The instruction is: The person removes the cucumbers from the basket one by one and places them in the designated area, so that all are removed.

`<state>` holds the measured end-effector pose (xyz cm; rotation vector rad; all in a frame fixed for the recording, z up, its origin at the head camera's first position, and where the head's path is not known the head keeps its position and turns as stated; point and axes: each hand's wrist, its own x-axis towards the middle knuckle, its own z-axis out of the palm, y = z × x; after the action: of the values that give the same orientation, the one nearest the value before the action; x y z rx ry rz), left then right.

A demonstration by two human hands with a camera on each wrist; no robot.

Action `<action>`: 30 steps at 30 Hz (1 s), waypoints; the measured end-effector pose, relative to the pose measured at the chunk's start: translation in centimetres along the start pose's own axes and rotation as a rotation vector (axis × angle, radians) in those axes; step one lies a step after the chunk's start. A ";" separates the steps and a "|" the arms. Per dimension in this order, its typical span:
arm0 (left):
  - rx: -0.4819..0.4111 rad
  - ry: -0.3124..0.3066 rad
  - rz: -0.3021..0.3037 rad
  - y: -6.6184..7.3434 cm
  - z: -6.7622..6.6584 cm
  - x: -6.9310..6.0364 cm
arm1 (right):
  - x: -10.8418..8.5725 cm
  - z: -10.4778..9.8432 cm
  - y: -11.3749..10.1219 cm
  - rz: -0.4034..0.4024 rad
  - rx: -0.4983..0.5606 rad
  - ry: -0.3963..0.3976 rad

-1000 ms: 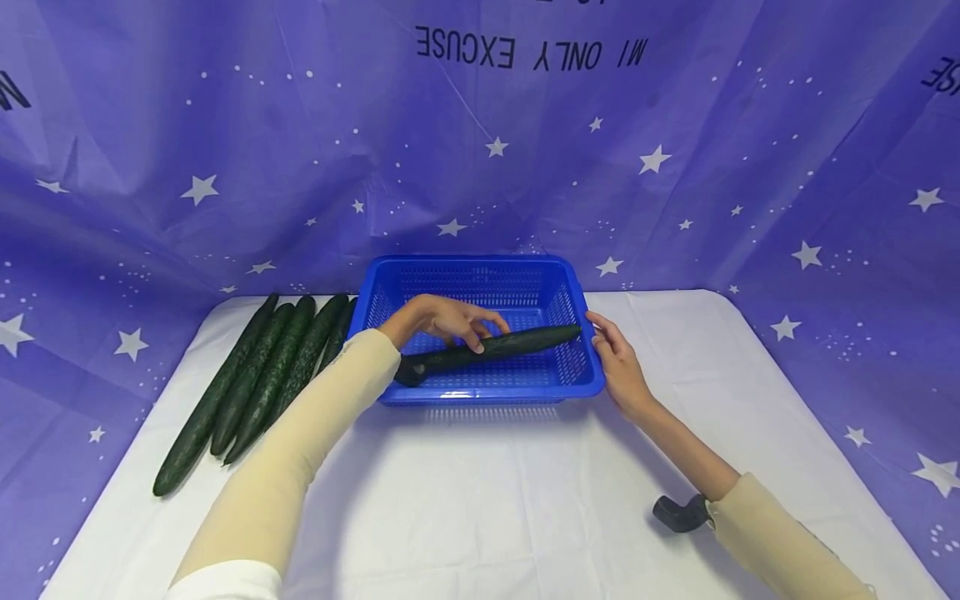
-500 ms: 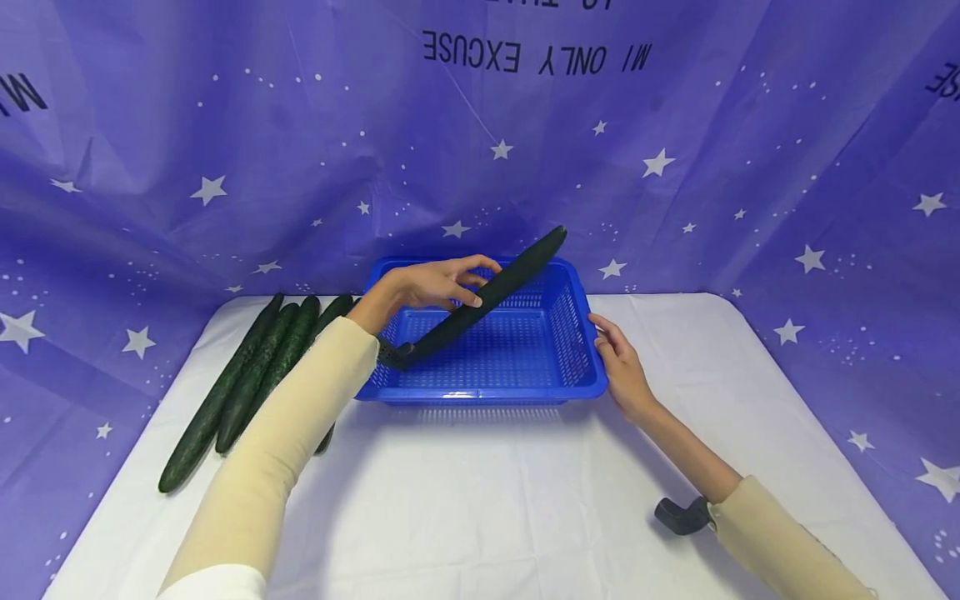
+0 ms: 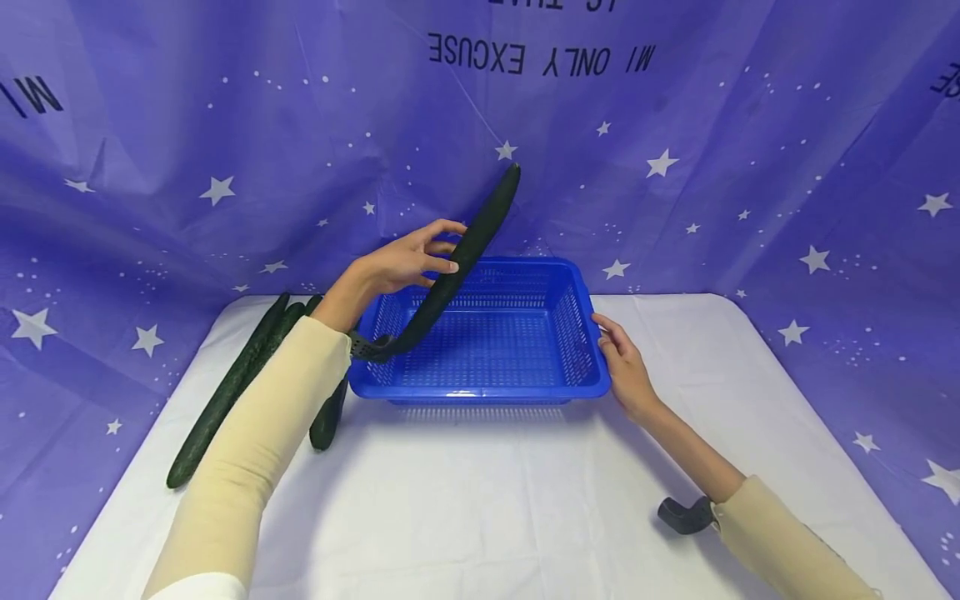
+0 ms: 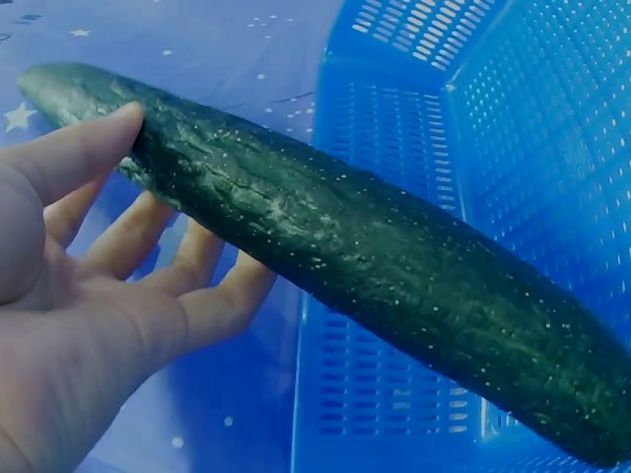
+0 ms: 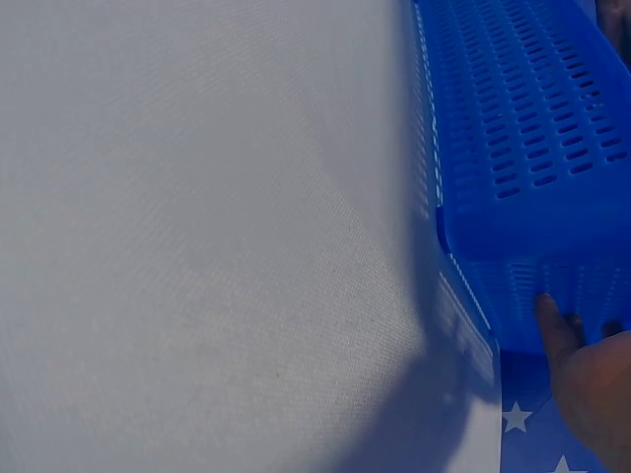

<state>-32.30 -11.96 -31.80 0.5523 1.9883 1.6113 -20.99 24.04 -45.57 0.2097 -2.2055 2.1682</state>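
My left hand (image 3: 408, 262) holds a long dark green cucumber (image 3: 483, 229) with the thumb on one side and fingers on the other. The cucumber slants above the left part of a blue plastic basket (image 3: 480, 392), its far tip highest and well over the back rim. In the left wrist view the cucumber (image 4: 325, 232) shows pale specks and ridges. At the basket's right end, the fingers of my right hand (image 3: 626, 367) touch the rim from outside. The right wrist view has that hand (image 5: 592, 389) with fingertips against the outer end wall.
More cucumbers (image 3: 217, 417) lie on the white tablecloth (image 3: 480, 500) left of the basket, partly covered by my left sleeve (image 3: 255, 450). A purple star-printed cloth (image 3: 300, 150) rises behind the table. Black wrist pieces stick out by both sleeves.
My left hand has lifted the cucumber up and leftward from inside the basket, and its far end has tilted upward. My right hand stays at the basket's right end.
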 end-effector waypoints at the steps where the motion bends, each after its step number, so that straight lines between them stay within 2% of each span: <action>1: -0.001 0.017 0.000 0.0 -0.2 -0.2 | 0.0 0.0 0.0 0.001 0.004 -0.002; 9: -0.027 0.112 0.012 0.4 -1.0 -1.9 | -0.1 0.2 -0.2 -0.003 -0.013 0.006; 18: -0.005 0.214 -0.011 0.9 -1.4 -4.0 | -0.1 0.1 -0.2 0.006 0.000 -0.005; 25: 0.075 0.286 -0.040 1.2 -1.8 -5.7 | -0.1 0.0 -0.2 0.007 0.001 -0.003; 30: 0.116 0.319 -0.057 0.7 -2.3 -7.1 | 0.0 0.0 -0.2 0.009 -0.005 0.000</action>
<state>-28.15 -17.84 -29.75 0.2908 2.3181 1.6385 -20.92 24.03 -45.40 0.2001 -2.2159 2.1680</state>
